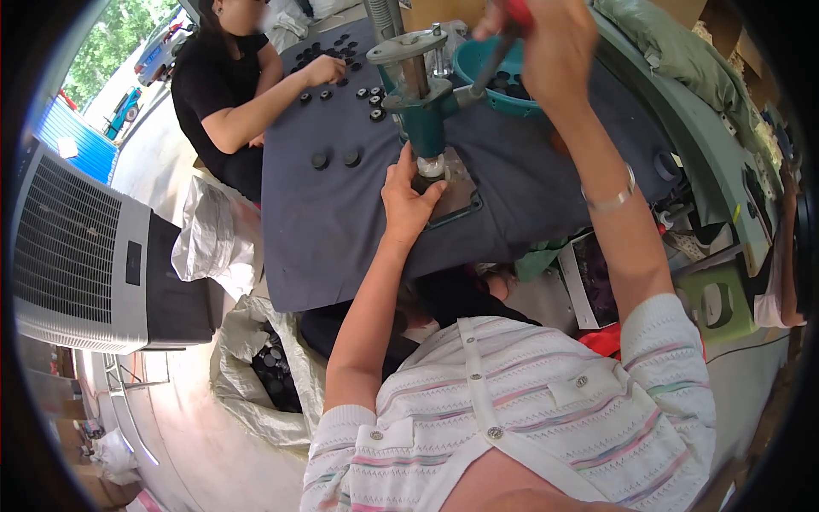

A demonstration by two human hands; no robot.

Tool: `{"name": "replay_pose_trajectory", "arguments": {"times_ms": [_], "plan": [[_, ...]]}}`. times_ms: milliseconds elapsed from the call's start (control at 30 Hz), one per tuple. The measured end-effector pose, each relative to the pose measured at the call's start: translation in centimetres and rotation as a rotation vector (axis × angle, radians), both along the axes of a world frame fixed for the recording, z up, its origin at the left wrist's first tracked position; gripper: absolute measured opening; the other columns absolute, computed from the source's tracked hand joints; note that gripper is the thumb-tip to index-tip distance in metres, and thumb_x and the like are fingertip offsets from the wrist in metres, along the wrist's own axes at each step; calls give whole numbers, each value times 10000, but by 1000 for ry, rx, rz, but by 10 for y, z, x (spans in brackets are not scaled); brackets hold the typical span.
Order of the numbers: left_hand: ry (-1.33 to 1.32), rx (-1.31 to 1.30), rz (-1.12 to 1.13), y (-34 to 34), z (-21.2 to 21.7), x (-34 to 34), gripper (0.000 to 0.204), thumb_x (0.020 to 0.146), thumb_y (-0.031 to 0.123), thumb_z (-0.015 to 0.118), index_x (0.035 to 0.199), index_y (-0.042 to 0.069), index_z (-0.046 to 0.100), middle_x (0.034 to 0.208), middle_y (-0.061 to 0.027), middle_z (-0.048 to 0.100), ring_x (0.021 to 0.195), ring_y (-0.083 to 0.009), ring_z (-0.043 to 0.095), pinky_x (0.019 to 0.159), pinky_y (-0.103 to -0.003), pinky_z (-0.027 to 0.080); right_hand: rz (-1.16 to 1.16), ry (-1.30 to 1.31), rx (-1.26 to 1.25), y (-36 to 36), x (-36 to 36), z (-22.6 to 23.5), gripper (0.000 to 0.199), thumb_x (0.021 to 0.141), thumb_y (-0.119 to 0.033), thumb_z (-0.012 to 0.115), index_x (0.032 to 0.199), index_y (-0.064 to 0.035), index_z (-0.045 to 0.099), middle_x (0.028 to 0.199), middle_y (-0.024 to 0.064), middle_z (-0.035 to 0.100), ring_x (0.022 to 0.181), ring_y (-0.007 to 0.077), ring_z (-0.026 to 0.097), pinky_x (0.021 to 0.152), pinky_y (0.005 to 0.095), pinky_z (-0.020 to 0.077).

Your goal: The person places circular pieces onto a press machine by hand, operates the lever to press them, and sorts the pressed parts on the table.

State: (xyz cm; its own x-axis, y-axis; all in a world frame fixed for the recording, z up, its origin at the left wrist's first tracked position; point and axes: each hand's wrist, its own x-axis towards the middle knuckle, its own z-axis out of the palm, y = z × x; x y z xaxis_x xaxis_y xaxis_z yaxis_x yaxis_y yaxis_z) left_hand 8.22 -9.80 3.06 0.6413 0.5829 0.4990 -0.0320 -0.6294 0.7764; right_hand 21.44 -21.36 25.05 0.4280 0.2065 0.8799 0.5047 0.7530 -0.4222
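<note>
Your left hand (409, 200) curls thumb and fingers around a small round part (429, 178), which sits on the base plate (461, 186) beneath the ram of the green lever press (424, 124). Your blurred right hand (550, 47) grips the lever (496, 64) by its red end. Two black caps (351, 158) lie left of the press on the cloth-covered surface (328, 235).
</note>
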Motion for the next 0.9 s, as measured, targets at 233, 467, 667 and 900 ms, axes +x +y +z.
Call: {"name": "replay_pose_trajectory", "arguments": {"times_ms": [233,467,667,900], "plan": [[-34,34,177,13,8,-95,578,720,74,784,1272,75,611,1009,-100,679,905,-210,647,838,-320,511,-272,6,-166,92,88,27,238,989,-214,496,857,-43,597,715,11,546,638,97,530,584,239,421],[396,125,804,63,-25,-334,450,690,56,769,1122,-13,667,1064,-176,673,967,-278,647,880,-392,501,-222,93,-128,109,95,21,234,965,-192,504,845,-17,602,709,16,538,675,105,522,634,259,426],[162,134,619,92,24,-207,574,753,81,755,1290,7,568,1154,-183,650,1052,-304,635,908,-399,502,-273,68,-135,103,86,23,239,975,-190,490,843,-20,595,712,19,537,675,108,522,639,263,429],[273,95,551,178,-18,-57,767,721,171,790,1401,45,460,1189,-153,652,1077,-316,602,930,-383,484,-321,-76,-116,104,84,18,234,992,-176,478,844,-15,562,729,27,534,692,118,516,661,275,430]]}}
